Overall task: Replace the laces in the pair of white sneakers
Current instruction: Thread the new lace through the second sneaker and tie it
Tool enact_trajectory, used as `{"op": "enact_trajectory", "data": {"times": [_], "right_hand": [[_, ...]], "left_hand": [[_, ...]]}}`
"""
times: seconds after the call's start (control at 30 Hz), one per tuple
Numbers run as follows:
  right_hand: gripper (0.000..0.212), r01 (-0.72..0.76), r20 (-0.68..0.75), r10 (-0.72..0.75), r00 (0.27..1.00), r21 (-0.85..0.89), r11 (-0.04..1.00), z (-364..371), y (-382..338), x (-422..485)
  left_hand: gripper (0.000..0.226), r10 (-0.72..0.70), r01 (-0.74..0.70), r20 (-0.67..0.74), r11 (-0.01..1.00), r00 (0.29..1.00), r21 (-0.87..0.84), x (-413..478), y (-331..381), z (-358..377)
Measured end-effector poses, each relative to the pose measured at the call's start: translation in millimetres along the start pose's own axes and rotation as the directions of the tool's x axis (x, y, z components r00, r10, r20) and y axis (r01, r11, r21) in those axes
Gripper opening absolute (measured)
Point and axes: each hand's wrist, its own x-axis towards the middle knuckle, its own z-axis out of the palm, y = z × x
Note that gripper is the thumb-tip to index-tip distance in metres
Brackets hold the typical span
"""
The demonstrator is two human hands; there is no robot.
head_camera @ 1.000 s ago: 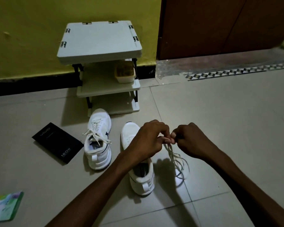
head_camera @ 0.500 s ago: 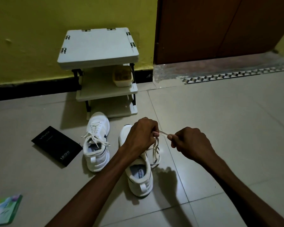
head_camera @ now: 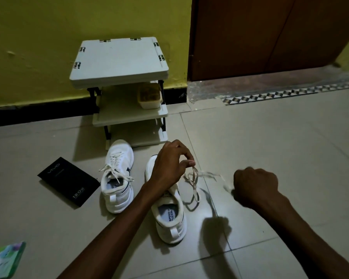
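You sit on a pale tiled floor (head_camera: pixel 280 158). At 12 o'clock a small white shelf rack (head_camera: pixel 119 57) with three levels stands against a yellow wall (head_camera: pixel 69 27), with a cream tub (head_camera: pixel 149 96) on its middle level. A brown door (head_camera: pixel 270 37) fills the 1 to 2 o'clock side. At 10 o'clock a flat black box (head_camera: pixel 69 184) lies on the floor, and at 8 o'clock the corner of a green packet (head_camera: pixel 4 260) shows at the frame's edge.

Two white sneakers stand side by side, toes towards the rack. The laced sneaker (head_camera: pixel 117 178) is at 11 o'clock, just beside the black box. The other sneaker (head_camera: pixel 169 214) is straight ahead, its printed insole visible; your left forearm crosses over its front and hides that part.

Your left hand (head_camera: pixel 169 166) hovers above this sneaker's toe, thumb and fingertips pinching a loose cream lace (head_camera: pixel 193 182). Loops of the lace hang just to the sneaker's 3 o'clock side. One strand runs across to your right hand (head_camera: pixel 254 188) at 2 o'clock, which is curled into a fist well apart from the left; the strand meets it, though motion blur hides the exact grip.
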Motion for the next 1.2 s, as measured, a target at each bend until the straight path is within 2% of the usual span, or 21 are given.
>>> {"op": "enact_trajectory", "data": {"times": [0.07, 0.13, 0.17, 0.23, 0.27, 0.3, 0.33, 0.47, 0.53, 0.57, 0.67, 0.73, 0.87, 0.93, 1.03, 1.2], "right_hand": [[0.040, 0.110, 0.171, -0.117, 0.978, 0.048, 0.993, 2.8, 0.1, 4.3], [0.054, 0.183, 0.092, -0.217, 0.972, 0.287, 0.940, 7.9, -6.0, 12.1], [0.054, 0.209, -0.005, -0.234, 0.972, 0.465, 0.860, 10.1, -11.7, 15.5], [0.037, 0.239, -0.162, -0.181, 0.970, 0.775, 0.585, 10.3, -26.0, 18.5], [0.025, 0.234, -0.199, -0.124, 0.972, 0.864, 0.446, 9.7, -32.3, 18.2], [0.015, 0.225, -0.217, -0.065, 0.974, 0.908, 0.354, 9.2, -38.3, 17.8], [0.010, 0.224, -0.232, -0.012, 0.973, 0.923, 0.312, 8.7, -42.5, 17.6], [0.010, 0.200, -0.215, 0.036, 0.976, 0.949, 0.245, 14.8, -59.8, 24.4], [0.007, 0.200, -0.211, 0.017, 0.977, 0.948, 0.249, 18.9, -68.2, 31.0], [0.008, 0.205, -0.213, 0.000, 0.977, 0.943, 0.263, 21.2, -71.3, 34.6], [0.012, 0.239, -0.235, -0.054, 0.970, 0.911, 0.337, 26.5, -83.0, 47.9], [0.011, 0.233, -0.221, -0.075, 0.972, 0.889, 0.393, 29.9, -93.9, 58.2], [0.002, 0.249, -0.208, -0.136, 0.969, 0.837, 0.487, 34.6, -123.6, 79.3], [0.007, 0.249, -0.203, -0.145, 0.968, 0.798, 0.549, 35.3, -134.6, 84.6], [0.008, 0.248, -0.201, -0.146, 0.969, 0.757, 0.604, 37.5, -148.1, 90.2], [0.009, 0.295, -0.237, -0.180, 0.955, 0.689, 0.662, 41.1, -161.8, 96.6]], "left_hand": [[0.011, -0.003, 0.003, 0.013, 0.999, 1.000, -0.042, 0.6, 2.0, -1.1], [0.010, -0.023, 0.025, 0.029, 0.996, 0.999, -0.090, -0.1, 8.7, -1.7], [0.008, -0.030, 0.033, 0.027, 0.994, 0.999, -0.107, -0.5, 12.0, -1.6], [0.007, -0.047, 0.047, 0.006, 0.992, 0.999, -0.116, -2.6, 16.5, -3.3], [0.007, -0.063, 0.062, -0.007, 0.991, 0.998, -0.118, -3.6, 17.6, -3.7], [0.007, -0.083, 0.080, -0.017, 0.989, 0.996, -0.123, -5.1, 17.2, -5.3], [0.007, -0.101, 0.098, -0.018, 0.986, 0.995, -0.134, -6.3, 16.5, -6.5], [0.012, -0.169, 0.173, 0.037, 0.966, 0.985, -0.193, -13.8, 4.0, -16.3], [0.013, -0.255, 0.265, 0.086, 0.953, 0.963, -0.145, -19.3, -11.0, -24.4], [0.015, -0.312, 0.320, 0.121, 0.946, 0.942, -0.054, -22.8, -19.6, -28.3], [0.042, -0.482, 0.407, 0.237, 0.862, 0.844, 0.303, -38.6, -42.2, -31.6], [0.047, -0.535, 0.440, 0.234, 0.824, 0.812, 0.356, -47.3, -47.3, -25.2], [0.042, -0.586, 0.551, 0.093, 0.796, 0.805, 0.251, -49.1, -51.4, -15.1], [0.033, -0.608, 0.591, 0.067, 0.789, 0.791, 0.169, -46.5, -54.4, -16.0], [0.013, -0.675, 0.679, 0.087, 0.734, 0.733, -0.022, -45.4, -61.1, -20.6], [0.022, -0.755, 0.767, 0.168, 0.586, 0.634, -0.261, -45.1, -73.7, -22.6]]}}
